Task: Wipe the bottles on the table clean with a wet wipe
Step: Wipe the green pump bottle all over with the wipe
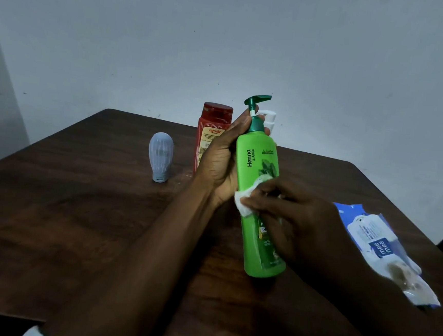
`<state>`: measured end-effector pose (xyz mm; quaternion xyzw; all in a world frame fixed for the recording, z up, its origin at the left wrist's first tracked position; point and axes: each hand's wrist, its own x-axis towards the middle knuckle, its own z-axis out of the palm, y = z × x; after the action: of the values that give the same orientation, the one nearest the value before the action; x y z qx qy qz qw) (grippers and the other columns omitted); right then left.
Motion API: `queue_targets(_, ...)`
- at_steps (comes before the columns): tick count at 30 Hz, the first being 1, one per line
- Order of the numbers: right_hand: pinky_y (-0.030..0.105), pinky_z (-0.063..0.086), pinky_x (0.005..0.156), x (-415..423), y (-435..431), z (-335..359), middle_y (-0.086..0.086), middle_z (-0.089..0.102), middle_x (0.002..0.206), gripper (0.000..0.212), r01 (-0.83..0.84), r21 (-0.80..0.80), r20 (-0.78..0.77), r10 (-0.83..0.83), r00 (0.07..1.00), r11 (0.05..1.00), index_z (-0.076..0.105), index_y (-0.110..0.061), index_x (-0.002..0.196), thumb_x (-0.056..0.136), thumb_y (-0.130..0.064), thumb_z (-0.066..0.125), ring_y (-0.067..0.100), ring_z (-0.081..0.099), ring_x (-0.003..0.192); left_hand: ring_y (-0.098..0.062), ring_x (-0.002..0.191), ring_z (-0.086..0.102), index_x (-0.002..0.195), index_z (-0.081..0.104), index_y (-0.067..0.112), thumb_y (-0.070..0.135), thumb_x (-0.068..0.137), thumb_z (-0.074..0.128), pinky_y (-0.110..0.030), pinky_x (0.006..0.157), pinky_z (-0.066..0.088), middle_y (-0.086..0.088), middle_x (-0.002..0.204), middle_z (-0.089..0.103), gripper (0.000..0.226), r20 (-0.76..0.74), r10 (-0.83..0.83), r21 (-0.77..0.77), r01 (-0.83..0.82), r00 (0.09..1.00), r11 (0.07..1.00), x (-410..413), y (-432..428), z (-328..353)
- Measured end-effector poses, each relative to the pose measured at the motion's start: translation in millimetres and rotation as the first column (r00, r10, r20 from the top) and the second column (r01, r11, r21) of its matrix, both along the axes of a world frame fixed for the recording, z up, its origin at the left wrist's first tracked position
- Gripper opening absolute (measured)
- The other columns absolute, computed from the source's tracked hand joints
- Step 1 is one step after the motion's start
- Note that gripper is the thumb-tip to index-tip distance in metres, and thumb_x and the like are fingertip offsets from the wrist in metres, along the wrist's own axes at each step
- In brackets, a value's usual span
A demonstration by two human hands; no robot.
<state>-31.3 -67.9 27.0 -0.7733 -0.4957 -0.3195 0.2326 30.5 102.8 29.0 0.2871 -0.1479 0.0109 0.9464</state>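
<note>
Head view looks down at a dark brown wooden table (77, 209). On the left a small pale blue bottle (160, 157) stands upside down on its cap. Next comes a red Karthika shampoo bottle (213, 129), standing up near the far edge. The left hand (219, 165) is curled tight round the top part of a green Henna & Amla pump bottle (258, 157), which leans a little in the middle of the table. A white pump top (269, 117) peeks out behind it. The right hand (296, 222) pinches a white wet wipe (245, 200) and presses it on the front of the green bottle. On the right lies a blue and white pack of wet wipes (380, 243).
</note>
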Motion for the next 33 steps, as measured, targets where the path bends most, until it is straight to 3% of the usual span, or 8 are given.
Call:
queue_targets(3,0.031,0.052,0.082,-10,-12,-16,0.001,0.067,0.11,0.026,-0.02,-0.036,-0.014,0.02,1.0,0.999,0.078,-0.014,0.104,0.097,-0.023,0.054,0.022,0.068,0.094,-0.025,0.092,0.058,0.112,0.068,0.013,0.023,0.094,0.064,-0.053,0.12,0.027,-0.011,0.101,0.063,0.02,0.026,0.005,-0.022,-0.004,1.0,1.0,4,2,-2)
queue_targets(10,0.032,0.053,0.074,-19,-26,-36,-0.003,0.062,0.112,0.03,-0.033,-0.073,0.021,0.034,0.999,0.997,0.076,-0.017,0.105,0.101,-0.03,0.049,0.021,0.066,0.091,-0.022,0.084,0.063,0.107,0.067,0.012,0.025,0.099,0.057,-0.048,0.112,0.033,-0.009,0.092,0.066,0.019,0.037,-0.017,0.001,0.017,0.999,1.0,4,4,-2)
queue_targets(15,0.016,0.049,0.078,-15,-24,-34,-0.01,0.071,0.09,0.023,-0.019,-0.129,0.034,0.024,0.999,0.992,0.077,-0.03,0.083,0.091,-0.046,0.062,0.006,0.065,0.083,-0.023,0.087,0.062,0.111,0.065,0.012,0.024,0.097,0.059,-0.05,0.116,0.031,-0.009,0.095,0.065,0.019,0.03,0.003,-0.012,-0.002,1.0,1.0,5,5,-4)
queue_targets(20,0.017,0.047,0.083,-15,-9,-19,0.003,0.068,0.098,0.023,-0.014,0.016,0.007,0.014,1.0,1.0,0.08,-0.015,0.096,0.097,-0.021,0.058,0.013,0.061,0.091,-0.026,0.088,0.058,0.109,0.066,0.012,0.024,0.094,0.062,-0.049,0.114,0.031,-0.011,0.098,0.062,0.02,0.022,-0.012,-0.021,0.012,1.0,1.0,6,2,-3)
queue_targets(25,0.014,0.045,0.084,4,7,4,0.008,0.069,0.099,0.021,0.015,0.052,-0.002,-0.015,1.0,0.999,0.08,-0.01,0.099,0.082,-0.004,0.069,0.019,0.067,0.089,-0.025,0.083,0.061,0.106,0.069,0.012,0.028,0.095,0.062,-0.048,0.114,0.031,-0.011,0.095,0.063,0.021,-0.02,-0.04,-0.023,0.04,0.999,0.999,1,2,-2)
queue_targets(27,0.016,0.045,0.082,10,15,13,0.009,0.069,0.097,0.019,0.028,0.053,0.027,-0.03,0.999,0.998,0.08,-0.008,0.098,0.082,-0.004,0.069,0.021,0.067,0.088,-0.023,0.08,0.064,0.107,0.067,0.012,0.028,0.093,0.064,-0.042,0.104,0.042,-0.01,0.093,0.064,0.021,-0.038,-0.016,-0.03,0.015,0.999,0.999,1,2,0)
queue_targets(30,0.019,0.047,0.081,20,27,28,0.008,0.068,0.096,0.018,0.013,0.068,0.013,-0.014,1.0,0.998,0.08,-0.008,0.098,0.084,-0.004,0.07,0.021,0.067,0.089,-0.017,0.071,0.066,0.105,0.065,0.01,0.026,0.097,0.06,-0.028,0.07,0.056,-0.008,0.085,0.067,0.019,-0.046,-0.057,-0.065,0.054,0.997,0.996,-2,1,2)
queue_targets(33,0.019,0.047,0.082,28,38,43,0.007,0.069,0.095,0.017,0.008,0.11,0.01,-0.009,1.0,0.994,0.08,-0.01,0.098,0.084,-0.005,0.071,0.018,0.067,0.089,-0.014,0.066,0.068,0.095,0.071,0.001,0.023,0.094,0.058,-0.02,0.072,0.056,-0.01,0.078,0.069,0.025,-0.035,-0.124,-0.103,0.119,0.992,0.987,-10,-2,3)
